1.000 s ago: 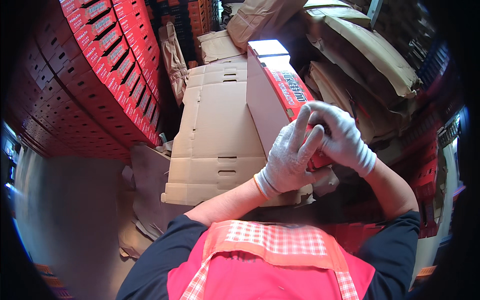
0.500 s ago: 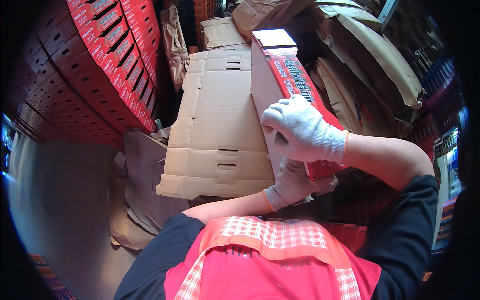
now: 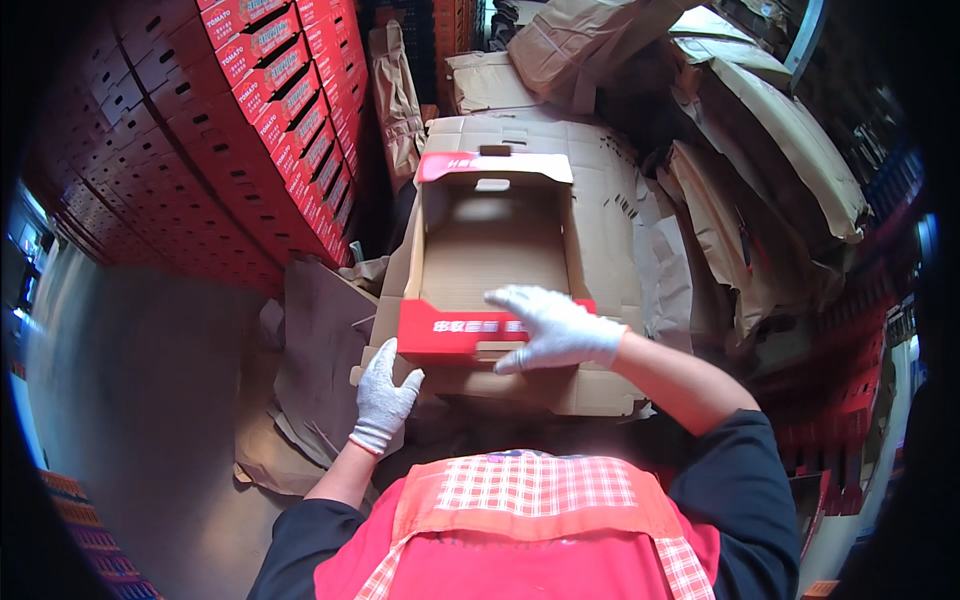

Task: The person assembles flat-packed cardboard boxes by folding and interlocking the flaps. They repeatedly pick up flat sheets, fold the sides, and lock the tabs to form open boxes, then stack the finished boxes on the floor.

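Note:
An open-topped cardboard box, red outside and plain brown inside, rests upright on a pile of flat cardboard blanks. My right hand, in a white knit glove, reaches across the right part of the box's near wall with its fingers apart. Whether it touches the wall I cannot tell. Just outside the near left corner is my left hand, gloved likewise, its fingers and thumb spread and nothing in them.
Stacked red boxes rise high on the left. Brown paper-wrapped bundles lie behind the pile, and more wrapped bundles lean at the right. Loose brown sheets stand beside the pile, above the grey floor.
The box, earlier tilted on its side between both hands, now sits flat with its open top up. My left hand has come away to the left; my right hand has loosened and moved lower.

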Motion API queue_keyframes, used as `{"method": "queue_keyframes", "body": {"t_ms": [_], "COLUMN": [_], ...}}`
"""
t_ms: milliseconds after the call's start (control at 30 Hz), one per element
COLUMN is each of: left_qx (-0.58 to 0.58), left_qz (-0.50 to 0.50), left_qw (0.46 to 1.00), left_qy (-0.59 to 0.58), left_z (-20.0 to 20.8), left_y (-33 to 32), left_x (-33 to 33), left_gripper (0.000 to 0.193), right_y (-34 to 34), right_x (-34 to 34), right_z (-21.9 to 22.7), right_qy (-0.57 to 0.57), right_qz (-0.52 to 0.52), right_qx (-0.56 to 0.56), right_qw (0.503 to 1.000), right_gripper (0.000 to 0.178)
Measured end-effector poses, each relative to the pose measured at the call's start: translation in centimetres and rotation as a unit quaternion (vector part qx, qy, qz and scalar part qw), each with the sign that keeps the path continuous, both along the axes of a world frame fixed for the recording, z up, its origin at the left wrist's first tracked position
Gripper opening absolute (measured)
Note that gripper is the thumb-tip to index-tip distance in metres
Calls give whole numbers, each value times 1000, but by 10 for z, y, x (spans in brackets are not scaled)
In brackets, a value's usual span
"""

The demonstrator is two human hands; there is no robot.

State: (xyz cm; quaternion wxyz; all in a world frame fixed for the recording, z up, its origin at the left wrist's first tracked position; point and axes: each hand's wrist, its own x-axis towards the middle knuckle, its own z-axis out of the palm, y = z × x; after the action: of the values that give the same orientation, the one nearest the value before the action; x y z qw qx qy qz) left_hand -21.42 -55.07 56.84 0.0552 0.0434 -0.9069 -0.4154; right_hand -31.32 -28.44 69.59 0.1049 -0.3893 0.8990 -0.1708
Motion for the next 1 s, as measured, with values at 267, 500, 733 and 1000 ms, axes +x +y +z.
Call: {"method": "queue_keyframes", "body": {"t_ms": [267, 500, 733, 1000], "left_qx": [178, 379, 227, 167], "left_qz": [-18, -330, -742, -831], "left_qw": [972, 852, 560, 369], "left_qy": [155, 144, 289, 381], "left_z": [-40, -43, 37, 57], "left_y": [11, 107, 313, 497], "left_x": [-20, -13, 44, 189], "left_gripper": [51, 48, 49, 58], "right_y": [19, 115, 165, 256], "right_x": [9, 155, 325, 463], "right_z": [-77, 58, 134, 112], "right_qy": [179, 225, 249, 152], "right_qz": [-90, -340, -599, -772], "right_qx": [-1, 34, 133, 173], "right_qw": [980, 913, 749, 593], "right_gripper": [72, 74, 84, 91]}}
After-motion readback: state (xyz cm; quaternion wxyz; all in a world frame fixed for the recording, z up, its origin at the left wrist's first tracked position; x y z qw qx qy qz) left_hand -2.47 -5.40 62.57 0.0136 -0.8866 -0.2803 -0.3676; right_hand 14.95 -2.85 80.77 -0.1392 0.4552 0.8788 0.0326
